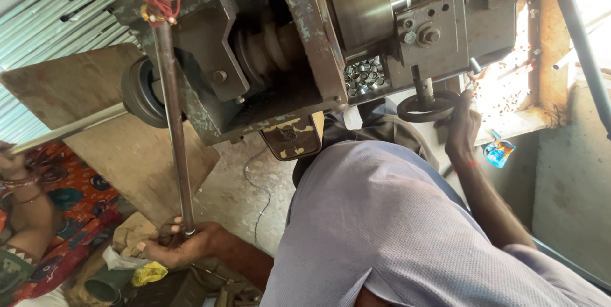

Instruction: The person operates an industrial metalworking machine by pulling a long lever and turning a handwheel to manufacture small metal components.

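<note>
- The left hand [175, 243] is closed around the lower end of a long steel rod [173, 122].
- The rod runs near-vertical in view, its upper end in the lathe [286, 52].
- The right hand [463, 130] grasps the black handwheel [425, 107].

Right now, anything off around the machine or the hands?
Small metal rings lie loose in a heap on the machine, under the spindle housing. More bits are scattered on the sunlit ledge. The left hand grips the long lever; the right hand is on the handwheel.
</note>
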